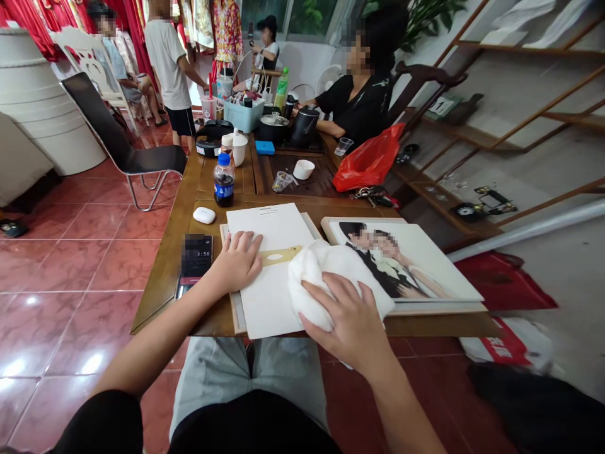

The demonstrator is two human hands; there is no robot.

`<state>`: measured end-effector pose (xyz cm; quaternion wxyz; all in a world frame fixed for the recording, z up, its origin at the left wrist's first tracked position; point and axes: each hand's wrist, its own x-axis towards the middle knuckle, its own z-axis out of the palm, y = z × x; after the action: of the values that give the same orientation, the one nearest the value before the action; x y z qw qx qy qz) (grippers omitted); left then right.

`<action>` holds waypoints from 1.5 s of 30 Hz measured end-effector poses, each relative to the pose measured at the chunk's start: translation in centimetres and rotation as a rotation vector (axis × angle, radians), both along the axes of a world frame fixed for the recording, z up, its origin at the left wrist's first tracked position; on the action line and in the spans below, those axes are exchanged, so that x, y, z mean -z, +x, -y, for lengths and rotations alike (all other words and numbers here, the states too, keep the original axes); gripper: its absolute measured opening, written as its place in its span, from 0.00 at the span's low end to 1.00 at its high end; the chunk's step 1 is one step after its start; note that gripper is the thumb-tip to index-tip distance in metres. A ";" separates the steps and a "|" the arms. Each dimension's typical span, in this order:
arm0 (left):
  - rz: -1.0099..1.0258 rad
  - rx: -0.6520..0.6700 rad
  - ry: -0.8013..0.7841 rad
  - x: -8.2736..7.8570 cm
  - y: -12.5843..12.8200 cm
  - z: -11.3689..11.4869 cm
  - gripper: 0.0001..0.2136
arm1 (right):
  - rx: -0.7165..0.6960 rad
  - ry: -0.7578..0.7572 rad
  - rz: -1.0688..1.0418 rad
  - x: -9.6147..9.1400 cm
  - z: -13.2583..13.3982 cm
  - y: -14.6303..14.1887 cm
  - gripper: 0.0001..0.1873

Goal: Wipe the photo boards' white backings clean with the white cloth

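Observation:
My left hand (240,260) lies flat with its fingers spread on the left part of a white board (269,302). A gold strip (276,256) with a pale oval runs across that board, which rests over a light-edged frame or box. Bunched under my right hand (350,315) is a white cloth (309,271), thick and soft, covering the right side of the board. My right fingers curl over the cloth. Right of it lies a wedding photo (401,265) of a couple, on a second light-edged box; the cloth overlaps its left edge.
A phone (196,261), white earbuds case (204,215) and cola bottle (224,181) stand left on the wooden table. Farther back are a white bowl (303,169), red plastic bag (371,161) and black kettle (305,126). A person in black sits at the far right side.

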<state>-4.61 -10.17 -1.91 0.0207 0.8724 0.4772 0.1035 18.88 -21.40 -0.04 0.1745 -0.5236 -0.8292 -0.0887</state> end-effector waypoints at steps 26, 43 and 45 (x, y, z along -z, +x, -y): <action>0.038 0.019 0.009 0.2 -0.2 -0.3 0.24 | 0.072 -0.020 -0.006 0.3 0.8 0.4 0.23; 0.031 0.008 -0.013 0.1 -0.2 -0.2 0.25 | -0.080 -0.085 -0.069 0.1 0.9 -3.0 0.25; 0.032 0.011 -0.009 0.1 -0.2 -0.2 0.25 | -0.002 -0.061 -0.030 0.4 0.4 -1.2 0.25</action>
<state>-4.77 -9.98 -2.04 0.0331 0.8730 0.4727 0.1153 17.66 -21.81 -0.48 0.1710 -0.5289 -0.8294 -0.0555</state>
